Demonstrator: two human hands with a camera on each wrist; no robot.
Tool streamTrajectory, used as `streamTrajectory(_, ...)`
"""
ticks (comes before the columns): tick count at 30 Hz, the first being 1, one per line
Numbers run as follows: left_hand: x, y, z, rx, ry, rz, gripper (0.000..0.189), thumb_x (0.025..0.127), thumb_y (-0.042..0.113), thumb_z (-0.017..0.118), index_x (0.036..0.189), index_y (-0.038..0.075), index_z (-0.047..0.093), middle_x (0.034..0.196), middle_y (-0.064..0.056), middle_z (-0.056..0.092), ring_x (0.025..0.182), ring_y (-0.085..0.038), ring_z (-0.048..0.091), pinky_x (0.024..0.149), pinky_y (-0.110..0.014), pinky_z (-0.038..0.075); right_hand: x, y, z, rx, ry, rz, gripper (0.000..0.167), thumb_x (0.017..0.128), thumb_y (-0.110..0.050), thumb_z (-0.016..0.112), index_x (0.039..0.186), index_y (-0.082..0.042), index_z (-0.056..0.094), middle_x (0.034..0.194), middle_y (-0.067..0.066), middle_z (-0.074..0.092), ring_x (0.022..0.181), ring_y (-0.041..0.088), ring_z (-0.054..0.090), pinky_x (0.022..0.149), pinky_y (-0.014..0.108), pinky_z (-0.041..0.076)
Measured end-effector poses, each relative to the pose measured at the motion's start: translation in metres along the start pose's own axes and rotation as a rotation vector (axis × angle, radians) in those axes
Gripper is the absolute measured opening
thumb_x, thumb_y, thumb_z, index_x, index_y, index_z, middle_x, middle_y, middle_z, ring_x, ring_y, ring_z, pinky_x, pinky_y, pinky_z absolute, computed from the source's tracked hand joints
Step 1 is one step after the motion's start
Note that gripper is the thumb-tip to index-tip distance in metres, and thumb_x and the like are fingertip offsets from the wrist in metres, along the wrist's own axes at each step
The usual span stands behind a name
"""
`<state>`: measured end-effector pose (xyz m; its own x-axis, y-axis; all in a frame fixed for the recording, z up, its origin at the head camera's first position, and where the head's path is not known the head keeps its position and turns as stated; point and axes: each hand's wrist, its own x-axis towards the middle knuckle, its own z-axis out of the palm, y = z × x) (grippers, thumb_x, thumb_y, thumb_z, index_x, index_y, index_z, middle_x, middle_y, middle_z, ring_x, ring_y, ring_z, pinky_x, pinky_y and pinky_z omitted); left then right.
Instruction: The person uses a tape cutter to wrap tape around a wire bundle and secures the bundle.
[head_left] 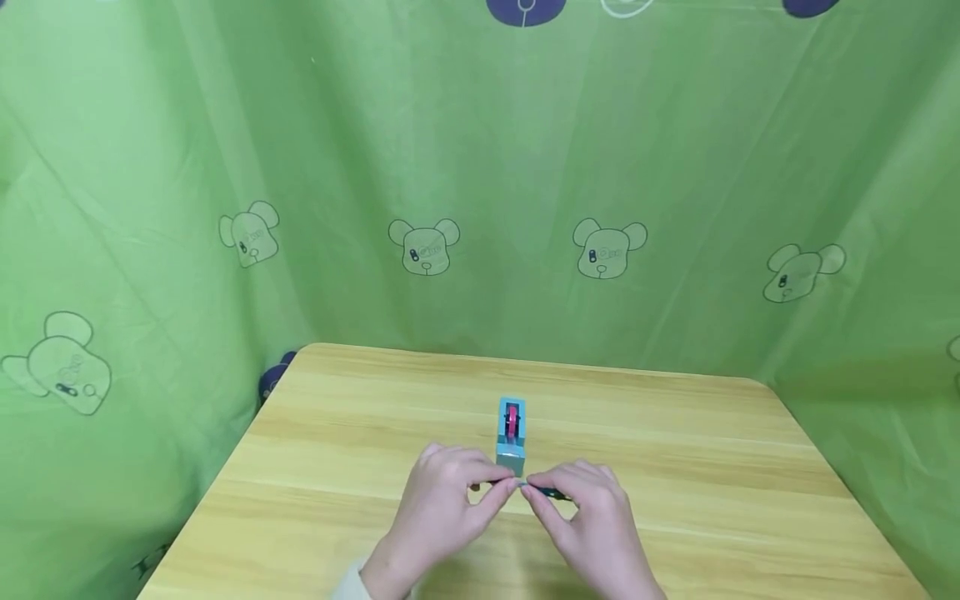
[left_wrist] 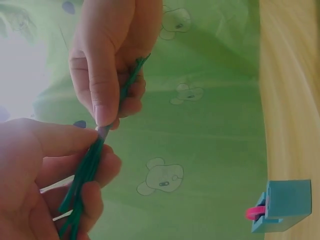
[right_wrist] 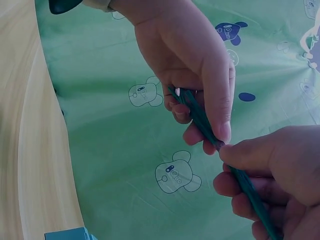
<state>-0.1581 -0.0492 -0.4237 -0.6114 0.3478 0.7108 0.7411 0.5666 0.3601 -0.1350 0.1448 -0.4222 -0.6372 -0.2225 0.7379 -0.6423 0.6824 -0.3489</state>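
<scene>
A thin bundle of dark green strands (left_wrist: 89, 162) is stretched between my two hands. Around its middle is a pale, shiny band like tape (left_wrist: 103, 132), right at both thumbs. My left hand (head_left: 448, 500) pinches one side of the bundle between thumb and fingers, and loose strand ends fan out below it in the left wrist view. The other side is pinched by my right hand (head_left: 588, 512), thumb tip close to the left thumb. Just beyond the fingertips stands a blue tape dispenser (head_left: 512, 458) with a pink core (head_left: 512, 422).
A wood-grain table (head_left: 360, 417) lies under the hands. Behind it and along both sides hangs a green curtain (head_left: 510, 317) printed with bear heads.
</scene>
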Motion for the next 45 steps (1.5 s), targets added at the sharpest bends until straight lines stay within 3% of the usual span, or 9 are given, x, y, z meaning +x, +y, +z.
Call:
streamTrajectory(9,0.000,0.001,-0.004,-0.047,-0.082,-0.093,0.009,0.089,0.027,0.074,0.090,0.021,0.080,0.082,0.016,0.071,0.065,0.008,0.053,0.068,-0.023,0.040,0.000,-0.003,0.001,0.025,0.021,-0.039,0.010,0.078,-0.013,0.083,0.086,-0.016,0.077,0.082,-0.012,0.071,0.076,0.008,0.063,0.073,0.024,0.035)
streamTrajectory(14,-0.002,0.001,-0.002,-0.035,-0.081,-0.111,0.005,0.088,0.027,0.075,0.085,0.024,0.079,0.075,0.020,0.066,0.063,0.007,0.050,0.068,-0.024,0.038,-0.001,-0.003,0.005,0.031,0.050,-0.053,0.015,0.075,-0.009,0.085,0.086,-0.016,0.077,0.082,-0.011,0.072,0.075,0.009,0.065,0.074,0.022,0.036)
streamTrajectory(20,-0.002,0.001,0.000,0.012,-0.051,-0.091,0.005,0.086,0.027,0.077,0.082,0.025,0.079,0.069,0.020,0.060,0.060,0.001,0.051,0.066,-0.023,0.034,-0.002,-0.003,0.006,0.001,0.051,-0.011,0.019,0.073,-0.009,0.087,0.085,-0.020,0.077,0.084,-0.018,0.070,0.077,0.003,0.065,0.074,0.022,0.041)
streamTrajectory(26,-0.002,0.003,0.003,0.044,-0.022,-0.049,0.004,0.085,0.027,0.078,0.082,0.024,0.079,0.075,0.018,0.067,0.066,0.003,0.055,0.071,-0.026,0.034,-0.004,-0.004,0.003,-0.006,0.019,0.051,0.014,0.076,-0.012,0.085,0.084,-0.022,0.078,0.084,-0.022,0.069,0.078,0.001,0.066,0.071,0.031,0.051)
streamTrajectory(34,-0.003,0.004,0.006,0.061,0.040,-0.014,0.006,0.084,0.028,0.079,0.082,0.023,0.079,0.079,0.016,0.069,0.072,0.000,0.059,0.078,-0.033,0.033,-0.003,-0.002,0.001,-0.012,-0.023,0.117,0.009,0.080,-0.014,0.082,0.083,-0.021,0.077,0.083,-0.023,0.068,0.078,-0.001,0.064,0.070,0.034,0.052)
streamTrajectory(41,-0.003,0.004,0.010,0.060,0.076,0.006,0.005,0.079,0.022,0.083,0.081,0.021,0.079,0.077,0.014,0.069,0.072,-0.002,0.060,0.078,-0.035,0.033,-0.003,0.002,0.000,-0.056,-0.051,0.117,0.008,0.080,-0.015,0.082,0.084,-0.020,0.078,0.083,-0.019,0.070,0.077,-0.003,0.063,0.068,0.032,0.053)
streamTrajectory(45,-0.003,0.005,0.012,0.063,0.053,-0.016,0.004,0.081,0.024,0.082,0.083,0.022,0.079,0.078,0.015,0.069,0.073,-0.002,0.060,0.080,-0.037,0.033,-0.004,0.004,-0.001,-0.045,-0.049,0.092,0.009,0.080,-0.014,0.082,0.085,-0.021,0.077,0.083,-0.020,0.069,0.074,-0.006,0.061,0.067,0.029,0.051)
